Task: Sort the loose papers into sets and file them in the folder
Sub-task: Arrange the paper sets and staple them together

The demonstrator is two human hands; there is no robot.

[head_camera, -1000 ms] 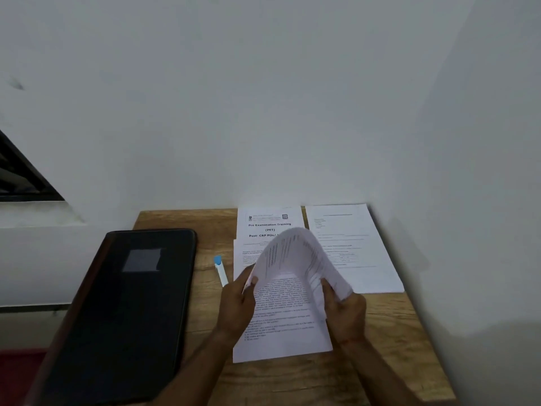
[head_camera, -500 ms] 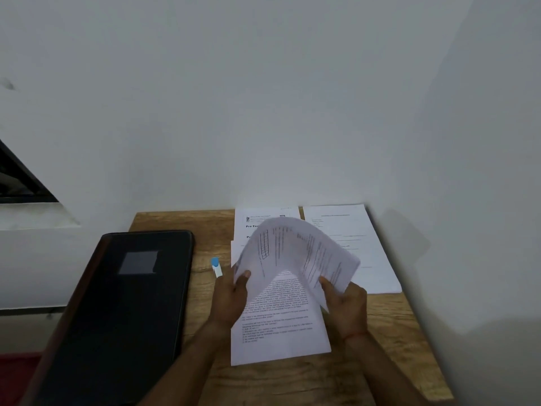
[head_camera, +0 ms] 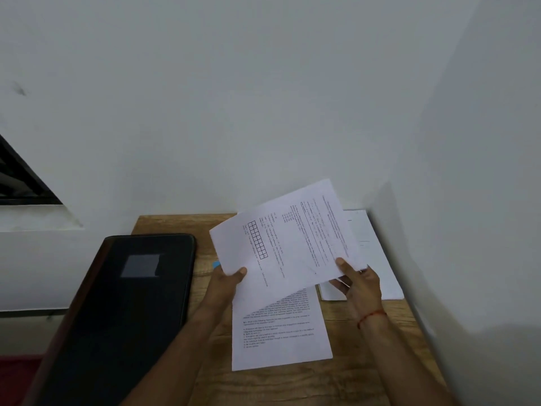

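Note:
A printed sheet [head_camera: 288,241] with a small grid on it hangs flat above the wooden desk [head_camera: 345,382], turned sideways. My left hand [head_camera: 227,285] pinches its near left corner and my right hand [head_camera: 358,284] pinches its near right edge. Below it lies a stack of printed papers [head_camera: 279,335] on the desk. Another pile of white papers [head_camera: 377,259] sits at the back right against the wall. The black folder [head_camera: 123,312] lies shut on the left, with a grey label on its cover.
A blue-capped pen [head_camera: 216,264] peeks out between the folder and the lifted sheet. White walls close the desk at the back and right. A dark window opening [head_camera: 17,183] is at the far left.
The sheet that was curled over the stack has been lifted off, flattened and swung up toward the back right. It now hides the titled paper behind. Both hands rose with it.

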